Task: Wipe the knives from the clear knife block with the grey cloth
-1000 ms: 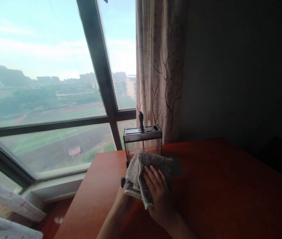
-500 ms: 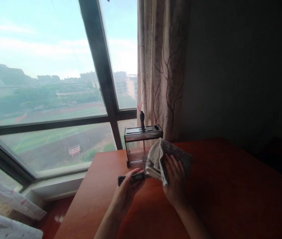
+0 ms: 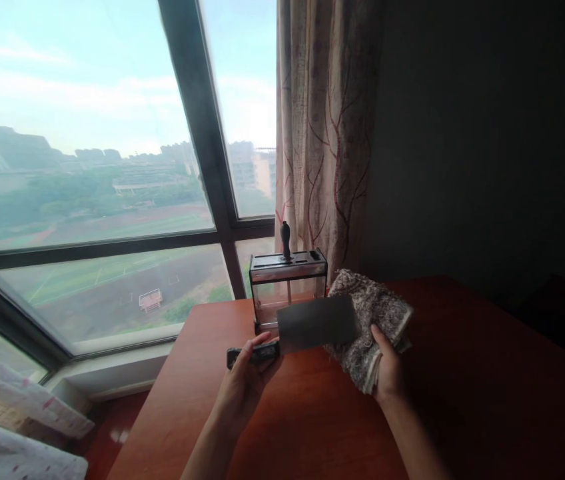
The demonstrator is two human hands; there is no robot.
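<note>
Cleaver and cloth, below and right of the frame's centre. My left hand grasps the dark handle, holding the blade above the surface with its far end to the right. My right hand grips the bunched grey cloth, thumb on its near face; the blade's far end overlaps the cloth, though I cannot tell whether they press together. A clear-sided holder stands behind the blade near mid-frame, a dark knob upright on its top. I judge the step in hand to be wiping the blade. The next move calls for a steady left grip and right fingers clear of the cutting edge.
</note>
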